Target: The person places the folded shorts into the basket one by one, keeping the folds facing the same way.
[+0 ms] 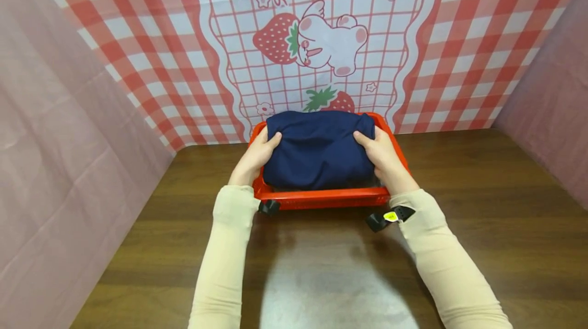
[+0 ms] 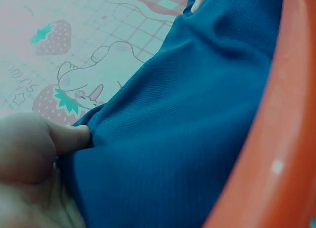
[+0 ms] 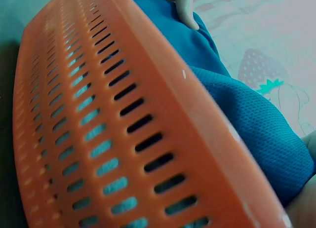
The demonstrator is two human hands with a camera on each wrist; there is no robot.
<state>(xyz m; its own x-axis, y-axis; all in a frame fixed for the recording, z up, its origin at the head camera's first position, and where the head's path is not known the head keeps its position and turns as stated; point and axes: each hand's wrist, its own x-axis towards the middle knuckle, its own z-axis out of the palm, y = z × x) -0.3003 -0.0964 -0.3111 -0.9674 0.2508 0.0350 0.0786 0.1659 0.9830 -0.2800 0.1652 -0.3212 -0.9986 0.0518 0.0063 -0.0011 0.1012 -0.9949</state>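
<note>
A folded navy blue cloth lies in a red plastic basket; its exact kind cannot be told. My left hand grips the cloth's left side, thumb on top and fingers hidden beneath or behind it. On the opposite side, my right hand holds the cloth the same way. In the left wrist view, the left thumb presses into the ribbed fabric. Through the right wrist view, the slotted basket wall covers much of the cloth, and only a bit of the right hand shows.
The basket stands on a brown wooden table, close to a red-and-white checked backdrop with strawberry prints. A pink curtain hangs on the left and another on the right.
</note>
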